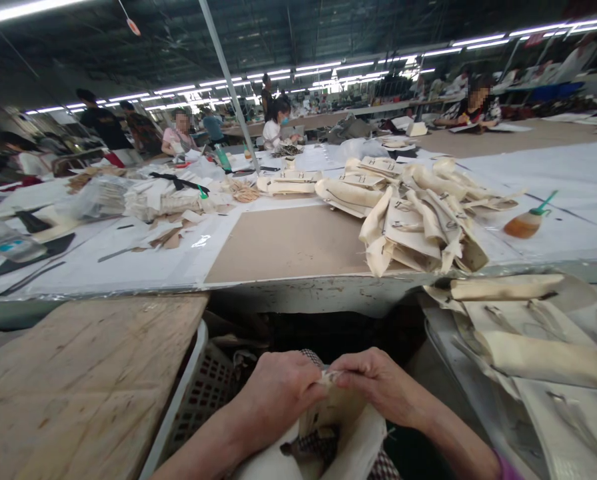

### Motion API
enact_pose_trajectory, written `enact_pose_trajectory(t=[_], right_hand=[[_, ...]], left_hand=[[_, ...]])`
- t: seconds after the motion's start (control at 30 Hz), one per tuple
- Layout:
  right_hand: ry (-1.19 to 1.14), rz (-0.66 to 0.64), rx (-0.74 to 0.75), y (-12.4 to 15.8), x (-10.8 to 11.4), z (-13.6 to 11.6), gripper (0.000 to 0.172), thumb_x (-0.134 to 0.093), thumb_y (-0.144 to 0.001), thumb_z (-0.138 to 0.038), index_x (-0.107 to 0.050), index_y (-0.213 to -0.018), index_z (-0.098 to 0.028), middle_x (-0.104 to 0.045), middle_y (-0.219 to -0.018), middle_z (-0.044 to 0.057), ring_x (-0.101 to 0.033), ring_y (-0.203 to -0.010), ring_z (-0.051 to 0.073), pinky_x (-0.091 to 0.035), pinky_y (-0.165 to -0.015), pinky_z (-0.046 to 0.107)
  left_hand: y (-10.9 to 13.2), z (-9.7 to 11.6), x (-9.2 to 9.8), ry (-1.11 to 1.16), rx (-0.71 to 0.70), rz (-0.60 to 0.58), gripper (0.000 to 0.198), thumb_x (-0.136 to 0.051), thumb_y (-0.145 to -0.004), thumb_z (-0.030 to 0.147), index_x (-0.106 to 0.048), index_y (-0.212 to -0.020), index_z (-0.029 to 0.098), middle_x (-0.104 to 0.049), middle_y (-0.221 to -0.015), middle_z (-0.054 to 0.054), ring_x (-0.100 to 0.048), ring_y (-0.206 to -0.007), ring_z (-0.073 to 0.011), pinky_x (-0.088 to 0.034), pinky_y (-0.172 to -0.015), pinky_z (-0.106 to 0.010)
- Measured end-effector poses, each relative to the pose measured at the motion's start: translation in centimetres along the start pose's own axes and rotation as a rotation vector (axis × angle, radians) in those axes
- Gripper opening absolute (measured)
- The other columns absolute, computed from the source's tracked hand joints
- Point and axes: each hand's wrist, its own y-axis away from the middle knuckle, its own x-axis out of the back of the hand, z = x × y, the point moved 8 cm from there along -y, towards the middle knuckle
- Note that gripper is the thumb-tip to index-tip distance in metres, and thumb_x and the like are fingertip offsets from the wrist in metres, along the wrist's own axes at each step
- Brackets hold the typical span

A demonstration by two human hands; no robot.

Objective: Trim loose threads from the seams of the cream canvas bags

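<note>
Close to my body, below the table edge, both hands pinch the upper edge of a cream fabric piece, perhaps a bag part. My left hand is closed on it, thumb toward the middle. From the other side my right hand grips the same edge, and the fingertips of the two hands nearly meet. The fabric hangs open beneath them over checked cloth. On the table ahead lies a heap of similar cream pieces with dark metal fittings. More such pieces with straps are stacked at my right.
A worn wooden board lies at my left, beside a white plastic basket. On the table are a brown board, a glue bottle with a green nozzle, paper scraps and a clear plastic bottle. Several people work farther back.
</note>
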Motion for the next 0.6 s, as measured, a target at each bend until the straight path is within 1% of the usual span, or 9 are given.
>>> enact_pose_trajectory(t=[0.07,0.13,0.23,0.3,0.37,0.4,0.43,0.5,0.6], right_hand=[[-0.095,-0.047,-0.014,-0.6,0.0,0.0,0.027,-0.059,-0.089,-0.039,-0.078,-0.09,-0.02,-0.072,-0.082,-0.001,-0.063,-0.08,0.019,-0.044,-0.075,0.026],[-0.161,-0.085,-0.042,-1.3,0.4,0.2,0.024,-0.067,-0.084,-0.039,-0.078,-0.089,-0.018,-0.073,-0.079,0.0,-0.064,-0.078,0.018,-0.046,-0.073,0.026],[-0.185,-0.072,-0.077,-2.1,1.7,0.4,0.025,-0.076,-0.074,-0.037,-0.077,-0.087,-0.016,-0.074,-0.077,0.002,-0.066,-0.075,0.019,-0.049,-0.069,0.026],[-0.191,-0.021,-0.078,-1.9,2.4,0.4,0.031,-0.075,-0.075,-0.032,-0.073,-0.101,-0.016,-0.075,-0.096,0.006,-0.068,-0.09,0.021,-0.051,-0.08,0.03],[-0.184,0.065,-0.087,-1.0,2.8,0.6,0.045,-0.071,-0.077,-0.027,-0.063,-0.121,-0.017,-0.069,-0.12,0.011,-0.064,-0.109,0.023,-0.049,-0.093,0.034],[-0.173,0.114,-0.1,-0.3,2.8,0.9,0.052,-0.069,-0.078,-0.025,-0.058,-0.128,-0.017,-0.064,-0.129,0.013,-0.061,-0.116,0.023,-0.048,-0.096,0.036],[-0.159,0.164,-0.132,0.5,2.6,1.4,0.053,-0.068,-0.078,-0.023,-0.056,-0.13,-0.017,-0.062,-0.131,0.014,-0.061,-0.116,0.024,-0.049,-0.095,0.036],[-0.108,0.244,-0.186,2.0,1.8,2.4,0.047,-0.066,-0.079,-0.022,-0.059,-0.126,-0.018,-0.067,-0.124,0.012,-0.065,-0.109,0.024,-0.052,-0.09,0.034],[-0.024,0.344,-0.21,3.4,0.6,3.3,0.031,-0.06,-0.085,-0.028,-0.066,-0.114,-0.02,-0.074,-0.103,0.007,-0.07,-0.092,0.022,-0.053,-0.083,0.03]], left_hand=[[-0.1,0.5,-0.2,-0.074,-0.016,0.004,0.025,-0.059,-0.09,0.022,-0.064,-0.067,0.018,-0.067,-0.066,0.001,-0.061,-0.063,-0.0147,-0.032,-0.057,-0.025],[0.0,0.8,-0.1,-0.081,0.005,0.012,0.028,-0.056,-0.091,0.021,-0.061,-0.064,0.018,-0.066,-0.063,0.001,-0.06,-0.058,-0.0143,-0.028,-0.054,-0.027],[0.7,0.8,-0.2,-0.103,0.086,0.004,0.03,-0.051,-0.091,0.021,-0.059,-0.063,0.019,-0.065,-0.06,0.001,-0.061,-0.053,-0.0162,-0.022,-0.051,-0.029],[1.3,0.4,-0.8,-0.143,0.153,-0.002,0.029,-0.048,-0.091,0.019,-0.058,-0.063,0.019,-0.066,-0.059,-0.001,-0.064,-0.054,-0.0193,-0.02,-0.051,-0.03],[1.8,-0.2,-1.6,-0.171,0.197,0.012,0.03,-0.046,-0.09,0.015,-0.058,-0.063,0.019,-0.067,-0.06,-0.002,-0.067,-0.057,-0.0216,-0.021,-0.051,-0.031],[1.9,-0.5,-2.0,-0.173,0.207,0.024,0.03,-0.045,-0.09,0.014,-0.057,-0.063,0.019,-0.068,-0.061,-0.003,-0.067,-0.058,-0.022,-0.022,-0.052,-0.031],[1.9,-0.8,-2.4,-0.167,0.208,0.034,0.03,-0.044,-0.09,0.014,-0.057,-0.064,0.019,-0.068,-0.062,-0.003,-0.068,-0.059,-0.0219,-0.023,-0.052,-0.03],[1.9,-1.2,-3.2,-0.144,0.204,0.044,0.03,-0.043,-0.091,0.015,-0.058,-0.065,0.02,-0.069,-0.064,-0.003,-0.068,-0.06,-0.021,-0.026,-0.053,-0.03],[1.7,-1.8,-3.5,-0.1,0.224,0.023,0.031,-0.043,-0.092,0.018,-0.058,-0.065,0.02,-0.069,-0.066,-0.003,-0.067,-0.061,-0.0198,-0.028,-0.054,-0.029]])
